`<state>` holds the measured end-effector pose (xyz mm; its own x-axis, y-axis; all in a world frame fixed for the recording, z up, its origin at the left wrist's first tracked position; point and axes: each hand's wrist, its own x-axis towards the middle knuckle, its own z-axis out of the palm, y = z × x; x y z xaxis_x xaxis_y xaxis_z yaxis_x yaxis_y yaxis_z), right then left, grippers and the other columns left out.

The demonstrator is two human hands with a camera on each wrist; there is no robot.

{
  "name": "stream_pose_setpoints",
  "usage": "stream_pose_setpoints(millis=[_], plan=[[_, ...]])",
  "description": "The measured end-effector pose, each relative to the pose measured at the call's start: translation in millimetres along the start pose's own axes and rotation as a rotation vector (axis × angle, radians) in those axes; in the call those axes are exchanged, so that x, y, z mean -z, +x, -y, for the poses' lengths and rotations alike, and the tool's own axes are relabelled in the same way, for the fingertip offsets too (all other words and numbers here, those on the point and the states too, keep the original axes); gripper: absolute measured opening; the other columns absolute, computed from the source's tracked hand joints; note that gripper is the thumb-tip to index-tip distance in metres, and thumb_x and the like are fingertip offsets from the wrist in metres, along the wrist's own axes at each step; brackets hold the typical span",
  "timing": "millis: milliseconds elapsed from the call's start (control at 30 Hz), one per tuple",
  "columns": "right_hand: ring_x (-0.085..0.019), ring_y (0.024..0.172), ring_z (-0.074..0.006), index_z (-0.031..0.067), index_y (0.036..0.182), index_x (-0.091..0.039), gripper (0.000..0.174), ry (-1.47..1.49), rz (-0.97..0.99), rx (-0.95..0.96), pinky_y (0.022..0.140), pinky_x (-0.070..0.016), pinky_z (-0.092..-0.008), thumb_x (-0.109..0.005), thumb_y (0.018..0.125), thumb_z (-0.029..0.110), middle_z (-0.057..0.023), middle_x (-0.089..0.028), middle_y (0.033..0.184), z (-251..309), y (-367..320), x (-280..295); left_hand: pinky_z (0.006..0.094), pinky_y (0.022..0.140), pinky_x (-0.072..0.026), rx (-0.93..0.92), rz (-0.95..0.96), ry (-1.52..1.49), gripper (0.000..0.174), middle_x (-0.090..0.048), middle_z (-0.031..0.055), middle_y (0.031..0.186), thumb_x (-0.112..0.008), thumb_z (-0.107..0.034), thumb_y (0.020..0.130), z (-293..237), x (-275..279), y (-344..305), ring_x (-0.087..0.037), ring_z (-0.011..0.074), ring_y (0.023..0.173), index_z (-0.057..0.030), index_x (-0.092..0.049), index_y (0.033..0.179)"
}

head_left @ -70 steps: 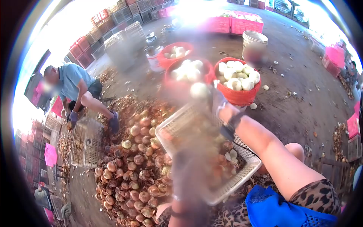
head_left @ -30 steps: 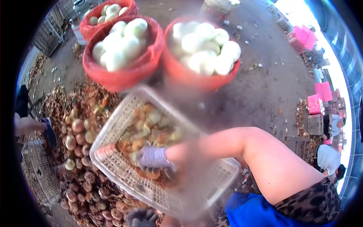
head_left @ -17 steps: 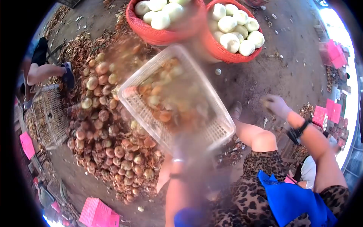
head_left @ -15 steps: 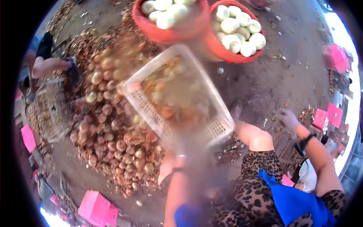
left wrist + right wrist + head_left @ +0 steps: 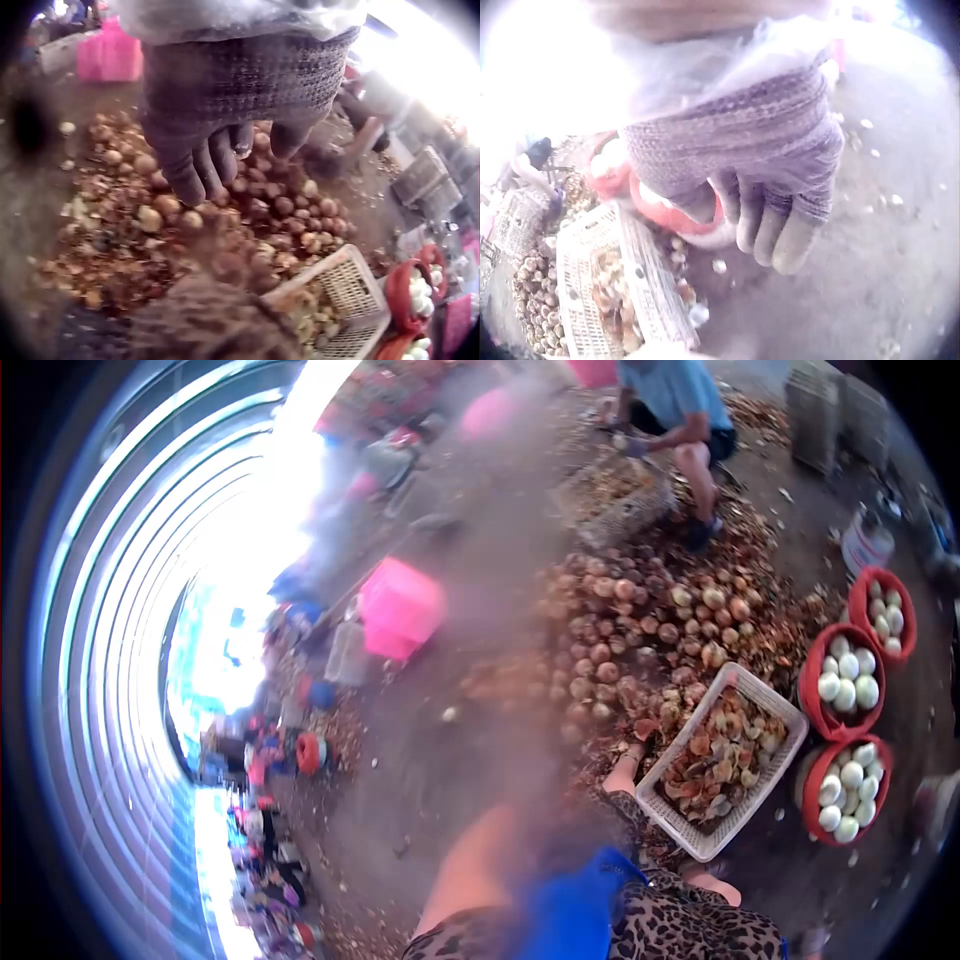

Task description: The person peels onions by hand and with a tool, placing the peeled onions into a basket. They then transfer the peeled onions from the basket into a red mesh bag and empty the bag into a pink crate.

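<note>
In the left wrist view my left hand (image 5: 240, 105), in a dark knitted glove, hangs above the onion pile (image 5: 277, 202) with fingers loosely bent and nothing in them. The right wrist view has my right hand (image 5: 742, 165), also gloved, its fingers hanging loosely bent and holding nothing. Beyond it lie a white basket (image 5: 660, 277) and a red tub. In the head view the white basket (image 5: 785, 760) holds onion skins and onions in front of my legs; a blur covers the left hand, and the right hand cannot be made out.
Red tubs of peeled onions (image 5: 843, 680) stand right of the basket. Unpeeled onions (image 5: 600, 670) and skins cover the ground to its left. A person in a light blue shirt (image 5: 680, 395) sits behind another crate. A pink crate (image 5: 400, 608) stands farther left.
The head view has swung left, so the basket and tubs now appear at the right. Neither hand is in the basket now, where one was a second ago.
</note>
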<state>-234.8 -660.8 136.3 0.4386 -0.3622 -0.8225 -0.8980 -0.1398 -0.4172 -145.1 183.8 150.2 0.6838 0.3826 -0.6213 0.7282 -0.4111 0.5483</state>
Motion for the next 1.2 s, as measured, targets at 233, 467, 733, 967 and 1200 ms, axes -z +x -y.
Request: stream_pose_setpoints(millis=[233,467,733,967,1200], plan=[[-0.055,0.065,-0.0217,0.008,0.106,-0.06,0.024,-0.136,0.076,0.143,0.055,-0.0494,-0.0361,-0.054,0.084,0.013,-0.0087,-0.059,0.083,110,-13,7,0.0404,0.092,-0.0462,0.359,0.039,0.415,0.033,-0.061,0.0158,0.116,-0.047,-0.018,0.09,168,48,-219,-0.057,0.0293,0.11,-0.0077,-0.06,0.119],[-0.057,0.067,-0.0228,0.0073,0.108,-0.06,0.025,-0.358,0.146,0.18,0.055,-0.0504,-0.0368,-0.055,0.084,0.013,-0.0095,-0.06,0.086,193,-57,-72,0.0362,0.076,-0.05,0.25,-0.169,-0.071,0.031,-0.064,0.01,0.11,-0.051,-0.028,0.094,81,20,-227,-0.061,0.0215,0.097,-0.0095,-0.059,0.118],[-0.059,0.069,-0.024,0.0064,0.11,-0.059,0.027,-0.441,0.196,0.209,0.055,-0.0516,-0.0377,-0.056,0.084,0.014,-0.0104,-0.061,0.09,193,-80,-71,0.043,0.086,-0.0474,0.018,-0.157,0.286,0.029,-0.064,0.0195,0.108,-0.055,-0.027,0.085,54,37,-125,-0.059,0.0356,0.102,-0.0072,-0.069,0.101],[-0.061,0.071,-0.0251,0.0056,0.112,-0.059,0.029,-0.437,0.229,0.198,0.055,-0.0526,-0.0384,-0.057,0.085,0.015,-0.0112,-0.062,0.093,106,-37,58,0.0418,0.089,-0.0471,0.05,-0.152,0.278,0.035,-0.063,0.0209,0.111,-0.059,-0.028,0.081,26,-63,-246,-0.059,0.0358,0.106,-0.0055,-0.066,0.107],[-0.063,0.073,-0.0262,0.0049,0.114,-0.059,0.031,-0.479,0.127,-0.079,0.056,-0.0537,-0.0392,-0.058,0.085,0.015,-0.0119,-0.063,0.096,-29,-92,215,0.0406,0.092,-0.0467,0.392,0.261,0.446,0.044,-0.062,0.0224,0.113,-0.064,-0.029,0.078,49,-193,-371,-0.058,0.036,0.109,-0.0038,-0.063,0.113]])
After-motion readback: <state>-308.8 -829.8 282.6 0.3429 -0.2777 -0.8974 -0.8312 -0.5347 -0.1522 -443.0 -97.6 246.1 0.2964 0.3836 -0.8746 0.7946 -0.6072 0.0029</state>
